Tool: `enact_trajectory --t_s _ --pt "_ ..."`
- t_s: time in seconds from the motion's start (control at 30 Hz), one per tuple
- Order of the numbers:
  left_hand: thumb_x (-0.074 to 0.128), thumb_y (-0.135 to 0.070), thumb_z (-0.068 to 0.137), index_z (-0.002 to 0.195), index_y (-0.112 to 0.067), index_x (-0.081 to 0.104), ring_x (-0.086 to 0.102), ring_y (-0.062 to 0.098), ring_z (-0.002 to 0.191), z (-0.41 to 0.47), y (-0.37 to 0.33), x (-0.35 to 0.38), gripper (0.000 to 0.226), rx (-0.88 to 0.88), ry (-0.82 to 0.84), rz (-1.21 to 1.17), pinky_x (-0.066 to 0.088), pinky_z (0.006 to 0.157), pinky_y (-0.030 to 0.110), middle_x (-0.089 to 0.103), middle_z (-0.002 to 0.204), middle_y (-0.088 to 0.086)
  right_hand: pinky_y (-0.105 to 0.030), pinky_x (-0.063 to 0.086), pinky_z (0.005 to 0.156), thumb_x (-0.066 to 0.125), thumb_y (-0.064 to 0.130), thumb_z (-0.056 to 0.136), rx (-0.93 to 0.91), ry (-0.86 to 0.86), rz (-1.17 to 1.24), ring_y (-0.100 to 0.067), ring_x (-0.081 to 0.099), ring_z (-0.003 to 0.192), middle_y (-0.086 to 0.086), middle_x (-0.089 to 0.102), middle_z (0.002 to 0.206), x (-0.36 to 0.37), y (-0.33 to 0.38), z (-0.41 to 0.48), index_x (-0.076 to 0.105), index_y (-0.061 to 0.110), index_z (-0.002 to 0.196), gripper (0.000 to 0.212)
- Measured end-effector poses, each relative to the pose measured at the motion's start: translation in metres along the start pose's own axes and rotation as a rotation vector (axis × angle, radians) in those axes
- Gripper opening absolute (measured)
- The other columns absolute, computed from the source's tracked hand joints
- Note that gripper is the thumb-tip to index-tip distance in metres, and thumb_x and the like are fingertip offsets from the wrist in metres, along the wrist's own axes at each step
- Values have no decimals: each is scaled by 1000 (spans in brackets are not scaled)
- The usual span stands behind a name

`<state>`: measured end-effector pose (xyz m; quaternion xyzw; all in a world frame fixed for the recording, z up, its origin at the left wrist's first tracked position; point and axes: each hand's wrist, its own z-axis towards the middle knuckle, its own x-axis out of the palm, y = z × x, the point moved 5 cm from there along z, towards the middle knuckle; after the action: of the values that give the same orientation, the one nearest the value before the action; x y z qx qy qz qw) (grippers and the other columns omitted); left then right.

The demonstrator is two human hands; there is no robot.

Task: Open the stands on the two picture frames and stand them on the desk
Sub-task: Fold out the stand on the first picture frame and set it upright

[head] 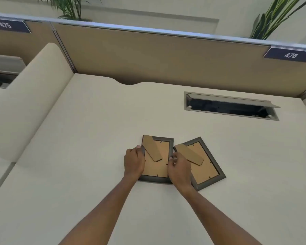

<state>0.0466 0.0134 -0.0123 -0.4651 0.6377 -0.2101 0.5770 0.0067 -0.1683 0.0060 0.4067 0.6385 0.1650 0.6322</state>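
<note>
Two dark-framed picture frames lie face down on the cream desk (pixel 78 156), brown backs up. On the left frame (pixel 156 167) a cardboard stand (pixel 151 148) lies flat, slanting across the back. The right frame (pixel 204 167) is turned at an angle and touches the left one; its stand (pixel 189 153) also lies flat. My left hand (pixel 133 162) grips the left edge of the left frame. My right hand (pixel 178 169) pinches that same frame's right edge, covering part of the right frame's corner.
An open cable hatch (pixel 230 106) is sunk into the desk at the back right. A tan partition (pixel 166 55) with labels 475 and 476 runs along the back. A raised cream divider (pixel 34 96) stands on the left. Plants show above the partition.
</note>
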Motion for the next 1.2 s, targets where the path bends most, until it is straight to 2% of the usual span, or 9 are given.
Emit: enact_trajectory --t_s 0.2,0.43,0.57,0.67,0.83,0.93,1.03,1.1,1.2 --pt "27 -39 105 52 -12 32 46 25 63 0 -3 4 60 -129 -7 -73 35 65 36 46 62 7 -24 47 77 57 8 95 179 -66 191 -19 63 90 0 64 91 5 -5 -1 68 7 113 20" --pt "21 -47 104 57 -16 40 54 30 73 5 17 -8 59 -179 -85 -122 40 71 37 58 80 19 -19 53 78 59 6 94 138 -40 225 -11 63 87 4 65 92 21 5 -2 68 8 118 25" --pt "17 -51 102 56 -18 40 61 39 81 14 28 -22 61 -181 -129 -91 43 73 41 64 84 26 -5 42 70 60 7 94 106 -20 188 -11 64 85 0 70 94 33 12 -1 69 6 116 24" --pt "21 -45 104 53 -13 39 58 37 76 15 21 -34 63 -159 -148 -78 47 75 46 59 73 18 -18 49 79 58 7 94 95 -15 142 -19 66 97 -7 71 106 40 15 2 67 8 117 25" --pt "26 -44 105 57 -17 41 58 37 89 21 10 -35 57 -182 -126 -194 46 87 46 61 98 26 -36 50 99 54 10 92 -23 98 60 -23 59 110 -7 62 114 51 40 26 65 8 120 31" --pt "28 -49 102 57 -18 38 59 37 82 25 13 -32 56 -254 -74 -260 41 74 37 58 93 31 -32 41 107 53 13 90 -5 243 5 -27 54 122 -11 59 124 65 47 40 66 9 127 39" --pt "28 -49 104 68 -14 45 50 21 72 25 11 -34 52 -281 -35 -301 38 60 31 54 75 6 -32 39 108 53 14 86 26 310 -6 -31 50 127 -13 59 127 73 45 42 69 10 127 43" --pt "28 -51 103 81 -22 56 54 17 77 23 13 -36 47 -295 -20 -359 45 68 29 56 75 -7 -38 40 111 54 14 84 29 318 27 -31 52 125 -11 62 123 72 44 42 73 13 121 42" --pt "30 -60 98 92 -29 73 66 23 98 23 22 -36 53 -375 12 -549 53 93 43 73 101 1 -43 43 111 57 17 85 51 337 87 -28 53 123 -5 63 119 69 43 42 76 16 115 36"
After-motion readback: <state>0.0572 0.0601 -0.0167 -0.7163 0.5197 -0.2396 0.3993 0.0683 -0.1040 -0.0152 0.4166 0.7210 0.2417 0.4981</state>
